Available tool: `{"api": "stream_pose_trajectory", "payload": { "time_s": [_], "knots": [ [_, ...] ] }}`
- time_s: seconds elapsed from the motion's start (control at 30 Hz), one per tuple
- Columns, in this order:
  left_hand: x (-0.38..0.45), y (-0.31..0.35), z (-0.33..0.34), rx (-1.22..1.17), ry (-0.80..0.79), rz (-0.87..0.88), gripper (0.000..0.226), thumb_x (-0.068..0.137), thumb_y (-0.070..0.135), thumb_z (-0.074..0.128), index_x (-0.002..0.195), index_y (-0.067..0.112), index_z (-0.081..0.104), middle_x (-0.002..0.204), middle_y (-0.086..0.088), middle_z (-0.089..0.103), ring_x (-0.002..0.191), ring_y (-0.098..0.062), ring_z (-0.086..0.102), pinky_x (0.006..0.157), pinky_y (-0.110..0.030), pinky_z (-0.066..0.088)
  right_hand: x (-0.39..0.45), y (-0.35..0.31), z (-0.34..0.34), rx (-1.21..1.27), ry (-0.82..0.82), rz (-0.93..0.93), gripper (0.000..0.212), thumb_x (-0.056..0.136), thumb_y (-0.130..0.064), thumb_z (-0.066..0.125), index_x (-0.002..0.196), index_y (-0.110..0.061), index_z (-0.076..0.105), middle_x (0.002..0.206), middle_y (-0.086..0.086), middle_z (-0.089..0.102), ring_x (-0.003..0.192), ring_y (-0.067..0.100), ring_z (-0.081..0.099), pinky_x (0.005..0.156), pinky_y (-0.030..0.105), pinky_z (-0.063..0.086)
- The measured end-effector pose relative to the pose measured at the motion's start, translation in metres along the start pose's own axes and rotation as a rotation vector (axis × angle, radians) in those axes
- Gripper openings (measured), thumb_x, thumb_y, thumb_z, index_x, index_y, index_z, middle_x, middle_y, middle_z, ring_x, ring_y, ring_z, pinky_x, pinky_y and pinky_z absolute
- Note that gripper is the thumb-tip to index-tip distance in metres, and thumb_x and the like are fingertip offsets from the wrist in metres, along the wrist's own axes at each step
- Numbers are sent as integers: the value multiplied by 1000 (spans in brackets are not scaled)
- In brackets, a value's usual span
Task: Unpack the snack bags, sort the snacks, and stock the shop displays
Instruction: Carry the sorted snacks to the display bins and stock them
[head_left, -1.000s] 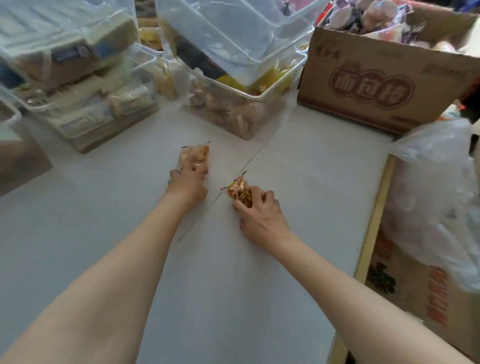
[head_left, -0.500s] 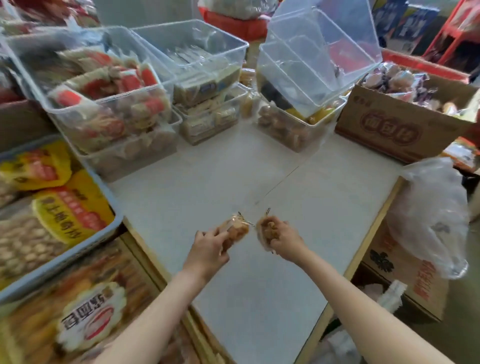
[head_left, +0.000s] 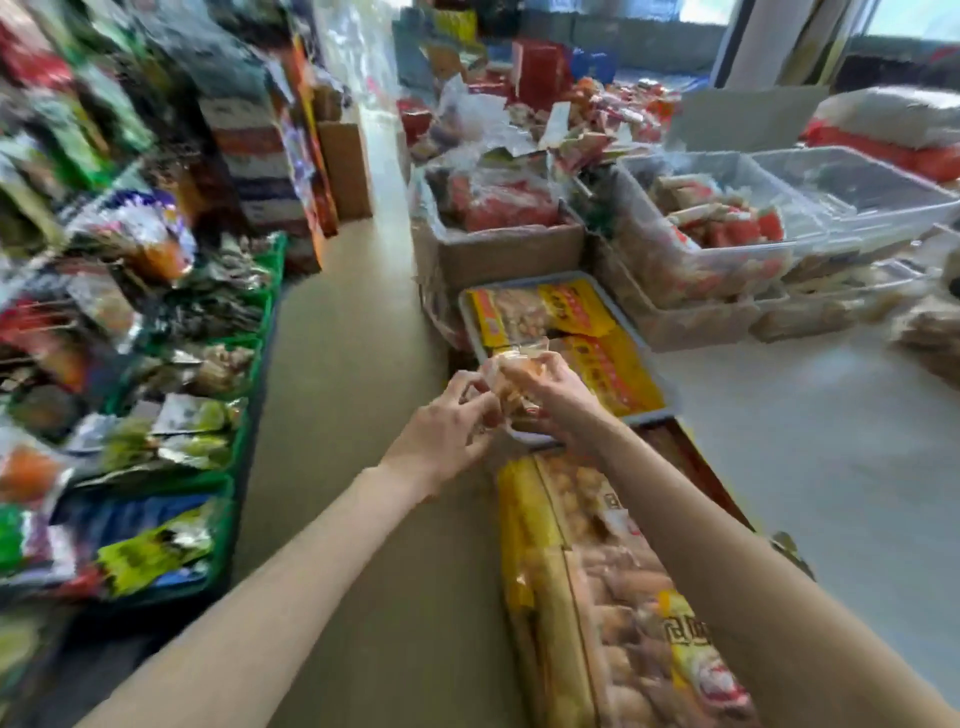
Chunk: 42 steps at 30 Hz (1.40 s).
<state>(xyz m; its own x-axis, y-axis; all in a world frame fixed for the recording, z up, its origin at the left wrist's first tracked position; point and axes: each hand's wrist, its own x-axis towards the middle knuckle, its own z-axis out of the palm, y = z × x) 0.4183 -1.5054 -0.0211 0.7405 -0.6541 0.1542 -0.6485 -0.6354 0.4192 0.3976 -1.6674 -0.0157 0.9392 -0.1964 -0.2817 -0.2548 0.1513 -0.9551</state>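
Left hand (head_left: 441, 434): raised over the aisle floor, fingers (head_left: 480, 410) curled narrowly and pinching the near side of the small snack packets.
Right hand (head_left: 556, 397): meets the left hand, fingers curled over the top and far side of the same packets.
Small snack packets (head_left: 511, 382): clear wrappers with pale orange-brown pieces inside, bunched between both hands; how many there are cannot be told through the blur. Held in the air just in front of the grey tray.
Grey tray (head_left: 649, 410): shallow, holds yellow-labelled snack bags (head_left: 571, 317) with light brown contents.
Large bag (head_left: 613, 597): clear with a yellow strip, full of tan pieces, lying below the right forearm.
Tabletop (head_left: 831, 467): pale surface to the right.
Clear plastic bins (head_left: 727, 234): on the tabletop's far side, holding red-and-white wrapped snacks.
Cardboard box (head_left: 498, 249): behind the tray, filled with red packets.
Green crates (head_left: 244, 395): along the left, stocked with mixed snack packs, blurred.
Floor (head_left: 343, 322): tan aisle between the crates and the tray.
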Motion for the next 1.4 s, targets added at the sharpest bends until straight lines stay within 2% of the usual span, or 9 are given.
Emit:
{"api": "stream_pose_trajectory", "payload": {
  "time_s": [0.17,0.33,0.47,0.7,0.9,1.07,1.2,1.3,1.4],
  "knots": [
    [-65,-92,-51,86,-196,-184,47,89,13,51,134,28,46,150,6,29,126,-23,46,104,-33,37,44,14,122,-249,-25,-33,25,82,-16,68,100,-16,50,98,9,58,80,19,57,68,33,49],
    [-94,-180,-76,148,-398,-407,26,91,19,52,115,21,61,120,-2,58,109,-19,55,93,-31,45,97,26,183,-755,-87,-81,40,79,-37,65,115,-25,51,115,9,54,99,22,53,69,24,44],
    [-85,-275,-95,141,-424,-554,24,92,18,50,111,17,64,115,-2,63,104,-18,58,84,-27,46,167,23,215,-875,-213,-89,36,82,-32,66,115,-23,54,106,5,57,96,21,53,55,21,42],
    [0,-451,-103,86,-431,-699,26,94,14,45,113,15,63,112,-3,63,95,-17,56,74,-23,40,352,36,275,-966,-267,12,36,83,-27,68,116,-19,58,106,7,55,88,20,52,60,24,46],
    [55,-578,-120,-51,-311,-847,26,92,20,51,116,17,61,122,-5,60,107,-22,56,89,-35,48,469,39,388,-847,-227,177,17,89,-32,59,93,-16,54,94,6,58,85,21,54,56,24,44],
    [128,-699,-120,-569,-176,-955,66,89,38,60,144,21,28,144,-4,36,130,-23,40,97,-26,38,579,74,516,-597,-344,302,26,84,-29,68,101,-17,52,81,-1,58,70,16,60,59,29,54],
    [174,-791,-117,-733,-62,-1086,77,82,37,69,142,17,25,134,-3,47,122,-24,48,99,-34,42,655,88,604,-426,-474,407,28,86,-33,66,107,-16,56,96,7,62,75,20,60,72,39,55],
    [192,-848,-123,-752,36,-1228,76,81,36,70,140,13,28,138,-11,45,120,-30,49,97,-45,46,704,89,637,-300,-528,513,36,89,-46,57,117,-24,56,95,0,62,65,12,56,60,28,48],
    [209,-898,-125,-806,10,-1386,76,86,38,64,145,12,22,142,-11,38,114,-30,52,98,-42,46,754,102,653,-414,-502,456,8,90,-28,60,96,-23,57,97,8,60,75,20,58,65,34,52]
  ]
}}
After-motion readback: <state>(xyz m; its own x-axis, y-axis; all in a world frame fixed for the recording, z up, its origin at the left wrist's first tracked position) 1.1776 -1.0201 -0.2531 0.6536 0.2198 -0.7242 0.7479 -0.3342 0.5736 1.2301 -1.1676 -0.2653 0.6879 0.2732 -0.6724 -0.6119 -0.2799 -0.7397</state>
